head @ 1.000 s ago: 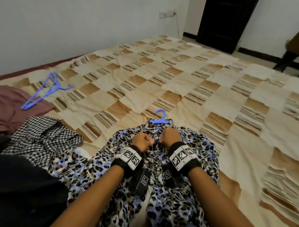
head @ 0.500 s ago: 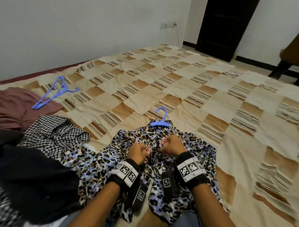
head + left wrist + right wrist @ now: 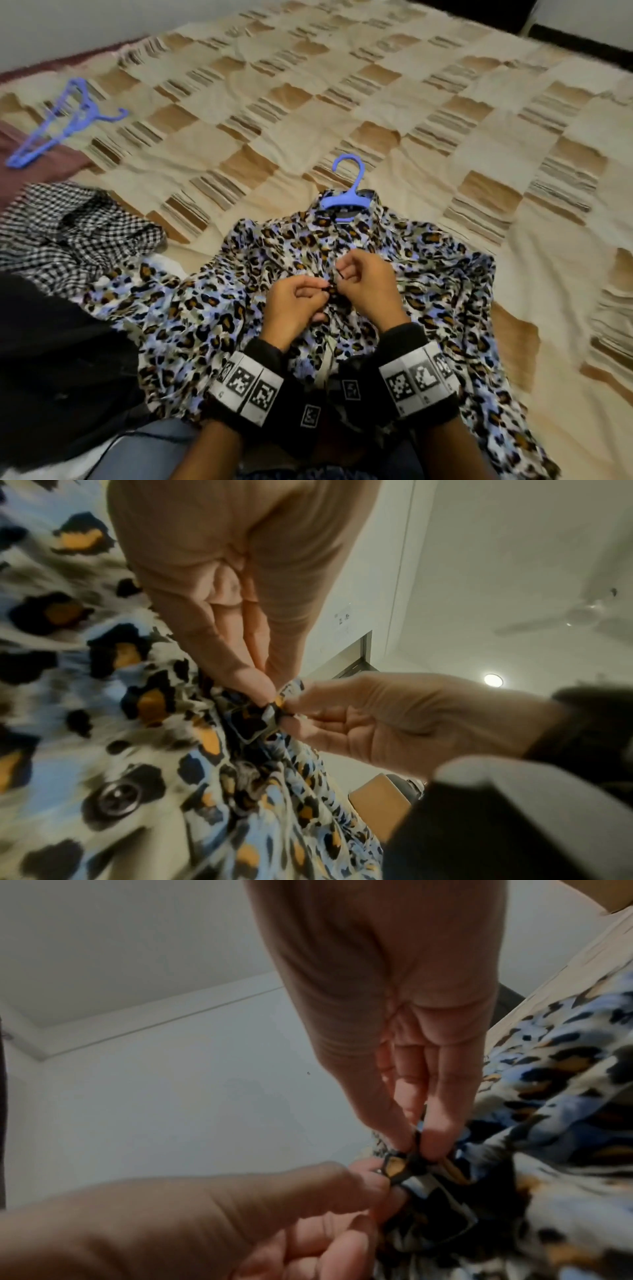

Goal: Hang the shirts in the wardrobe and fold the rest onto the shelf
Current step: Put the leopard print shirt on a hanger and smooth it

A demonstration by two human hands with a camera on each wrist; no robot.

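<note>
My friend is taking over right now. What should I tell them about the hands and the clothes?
Left hand and right hand: both pinch the front edges of the leopard shirt together, apparently at a button.
The shirt lies on the bed with a blue hanger already in its collar.
A spare hanger and a checked garment lie to the left.
Left to do: hang the shirt in the wardrobe, then sort out the remaining clothes.

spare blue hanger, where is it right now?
Head view, far left: the spare blue hanger lies on the bedspread, its lower end over a maroon cloth, just beyond the checked shirt.
</note>
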